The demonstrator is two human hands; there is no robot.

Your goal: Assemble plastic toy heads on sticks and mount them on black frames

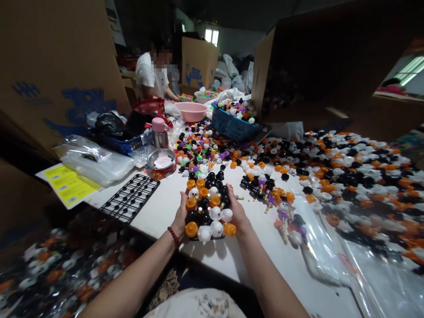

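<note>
The left hand [180,217] and right hand [238,213] are gripping opposite sides of one block of toy heads [204,203] — it is sitting squarely between them, long axis running away from the person, neither hand nearer. One bare black plastic grid [131,199] is lying leftward; four white heads [216,229] are showing near the block's front — black ones are overlapping beyond counting.

Between left hand [180,215] and right hand [237,210], toys [215,214] at the table [155,217]'s near edge; left, a grid [131,197]; beyond it, a tin [162,160], then a flask [160,138]; farther back, a basin [190,113] left of a basket [232,126]; right, a heap [357,172] behind a bag [380,276]
</note>
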